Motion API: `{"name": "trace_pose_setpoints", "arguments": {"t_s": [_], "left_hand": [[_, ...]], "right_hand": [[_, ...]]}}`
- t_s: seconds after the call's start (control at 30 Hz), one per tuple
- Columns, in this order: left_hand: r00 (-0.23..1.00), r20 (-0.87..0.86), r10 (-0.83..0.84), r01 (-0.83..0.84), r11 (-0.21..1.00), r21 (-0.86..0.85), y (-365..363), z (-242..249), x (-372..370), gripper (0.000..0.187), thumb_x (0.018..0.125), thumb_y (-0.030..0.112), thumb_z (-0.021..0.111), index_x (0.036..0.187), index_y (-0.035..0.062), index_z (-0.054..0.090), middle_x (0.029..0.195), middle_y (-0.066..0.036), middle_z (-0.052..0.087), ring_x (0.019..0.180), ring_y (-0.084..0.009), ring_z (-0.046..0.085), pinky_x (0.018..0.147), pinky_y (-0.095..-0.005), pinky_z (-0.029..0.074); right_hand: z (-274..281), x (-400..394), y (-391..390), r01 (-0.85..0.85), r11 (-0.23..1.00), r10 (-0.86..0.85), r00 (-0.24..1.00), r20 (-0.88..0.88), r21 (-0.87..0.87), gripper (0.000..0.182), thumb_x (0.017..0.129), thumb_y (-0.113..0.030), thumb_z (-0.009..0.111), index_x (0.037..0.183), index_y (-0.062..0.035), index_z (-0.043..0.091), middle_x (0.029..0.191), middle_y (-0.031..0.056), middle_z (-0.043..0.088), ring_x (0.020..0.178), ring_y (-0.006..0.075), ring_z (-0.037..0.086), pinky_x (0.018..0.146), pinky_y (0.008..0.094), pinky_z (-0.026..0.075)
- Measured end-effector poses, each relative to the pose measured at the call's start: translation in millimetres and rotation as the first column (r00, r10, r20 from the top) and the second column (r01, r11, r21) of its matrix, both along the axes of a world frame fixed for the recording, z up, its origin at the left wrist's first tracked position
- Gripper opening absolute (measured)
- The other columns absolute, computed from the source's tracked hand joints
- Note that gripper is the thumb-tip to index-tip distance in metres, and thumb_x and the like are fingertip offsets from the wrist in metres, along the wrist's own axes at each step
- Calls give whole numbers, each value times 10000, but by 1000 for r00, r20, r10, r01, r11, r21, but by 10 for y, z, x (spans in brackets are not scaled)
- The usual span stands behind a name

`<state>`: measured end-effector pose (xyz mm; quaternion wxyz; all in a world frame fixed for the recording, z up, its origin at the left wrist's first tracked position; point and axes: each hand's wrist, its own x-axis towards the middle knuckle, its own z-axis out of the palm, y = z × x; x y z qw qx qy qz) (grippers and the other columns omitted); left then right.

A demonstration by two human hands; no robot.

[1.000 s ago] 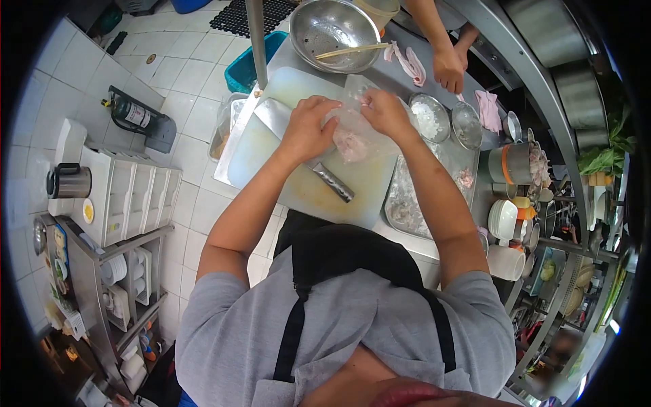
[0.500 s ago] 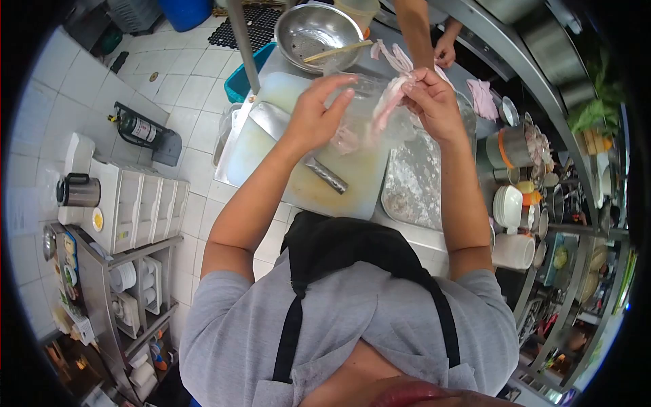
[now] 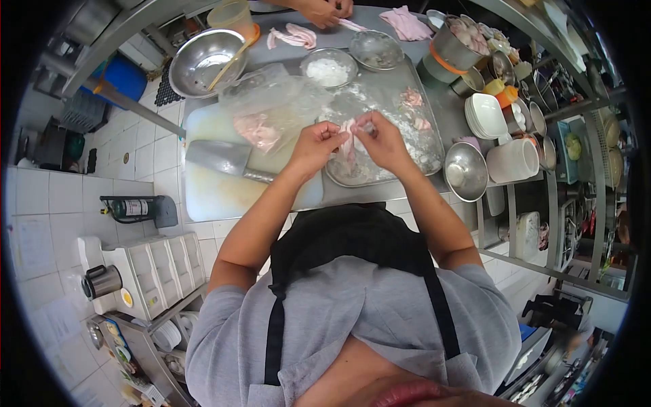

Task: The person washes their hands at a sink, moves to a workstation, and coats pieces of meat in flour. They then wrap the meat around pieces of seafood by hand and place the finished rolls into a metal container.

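Note:
Both hands pinch a pale pink strip of meat [image 3: 348,144] above the near left part of a floured metal tray [image 3: 431,122]. My left hand [image 3: 317,147] grips its left side and my right hand [image 3: 384,145] its right side, close together. To the left, a clear plastic bag [image 3: 285,102] with pink meat [image 3: 258,130] inside lies on the white cutting board [image 3: 210,197]. A cleaver [image 3: 220,157] rests flat on that board, its handle toward my left forearm. Small meat pieces [image 3: 411,98] lie in the tray's far right part.
Beyond the tray are a bowl of white powder [image 3: 328,70], a sieve [image 3: 376,51], a steel bowl with chopsticks [image 3: 198,62] and a pink cloth [image 3: 405,24]. Another person's hands [image 3: 325,11] work at the far edge. Stacked dishes [image 3: 485,117] and a metal bowl [image 3: 465,169] stand right.
The view has turned toward the tray. My left hand has left the plastic bag and now holds the meat strip with my right hand, lower and over the tray. The bag lies on the board.

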<state>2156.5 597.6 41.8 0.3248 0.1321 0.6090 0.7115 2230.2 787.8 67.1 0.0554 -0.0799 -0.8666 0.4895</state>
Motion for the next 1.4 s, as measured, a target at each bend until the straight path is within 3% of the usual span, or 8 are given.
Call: {"name": "trace_pose_setpoints", "arguments": {"t_s": [0.13,0.23,0.43,0.8,1.0,1.2,1.3,1.4], "left_hand": [[997,-17,75,-75,996,-47,552,-48,262,98,977,112,709,1012,21,700,892,-32,730,788,-82,660,721,-250,537],[987,-140,74,-90,990,-107,947,-185,357,100,953,87,735,979,1,691,883,-45,732,784,-94,669,709,-254,539],[885,-455,101,-213,956,-200,1536,-145,674,125,913,84,764,915,-15,687,802,-48,716,724,-81,645,653,-258,530],[898,-400,185,-288,934,-214,1790,-30,832,89,922,65,729,925,-9,681,787,-37,702,720,-80,644,666,-254,533],[934,56,352,-356,928,106,1577,21,287,19,961,40,598,959,36,617,939,-97,712,829,-182,711,764,-344,603],[973,70,222,-229,967,112,1566,-287,-441,50,967,52,570,993,37,610,924,-116,702,846,-223,724,766,-359,604],[846,-530,-56,-325,734,-596,1591,-138,-522,350,965,192,656,1234,-28,615,1069,-162,718,969,-245,726,844,-372,581],[388,-892,-231,-376,844,-382,1516,-599,-545,656,883,425,759,1296,-52,578,1154,-239,709,946,-323,710,834,-344,568]], "right_hand": [[-155,397,303,1,971,-27,994,-107,-239,330,909,-171,750,1170,-7,632,1048,153,726,877,236,727,755,354,567],[-236,527,643,-9,971,86,944,-317,238,379,871,-149,722,1213,-5,643,1043,219,733,860,401,729,771,428,588],[-288,664,1287,-56,993,72,986,-153,108,358,855,-145,761,1187,-30,692,942,193,758,779,300,766,702,376,598],[-588,518,1660,-68,981,54,995,-81,-180,225,899,-133,694,1099,-30,674,818,133,740,720,200,734,690,363,582],[-394,489,1929,127,256,-218,973,71,-958,132,982,-60,597,1089,4,639,1021,118,726,896,225,723,842,398,608],[-262,663,1913,217,209,-250,954,162,-954,110,994,-112,618,1077,-46,647,1038,104,728,872,196,710,786,361,598],[-242,724,1825,278,333,-227,951,209,-901,115,996,-131,624,1080,-63,661,1021,82,733,833,155,695,715,318,572],[-206,703,1737,291,488,-162,957,241,-823,144,994,-143,628,1102,-59,674,985,57,736,795,121,673,676,295,546]]}}
